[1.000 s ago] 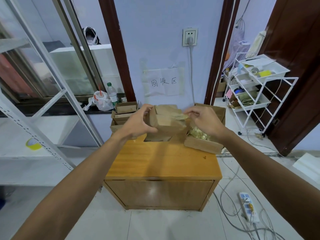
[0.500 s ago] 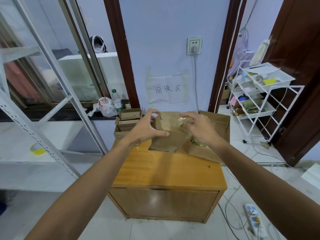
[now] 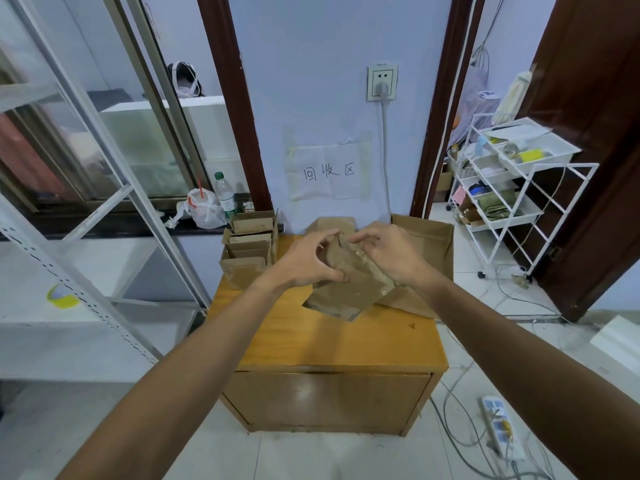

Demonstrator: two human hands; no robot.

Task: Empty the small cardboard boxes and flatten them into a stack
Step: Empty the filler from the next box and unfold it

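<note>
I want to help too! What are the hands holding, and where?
One small cardboard box: the left hand grips its left side, the right hand grips its top right.

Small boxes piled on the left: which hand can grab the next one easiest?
Probably the left hand: the pile of small boxes sits just beyond it on the left of the cabinet. The right hand pinches the held box nearer the big open box.

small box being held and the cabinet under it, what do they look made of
Small box: brown cardboard, matte, with creased flaps; a shiny patch on it looks like clear tape. Cabinet: wood or wood veneer, judging by the grain, under a glossy orange-brown varnish that reflects light.
</note>
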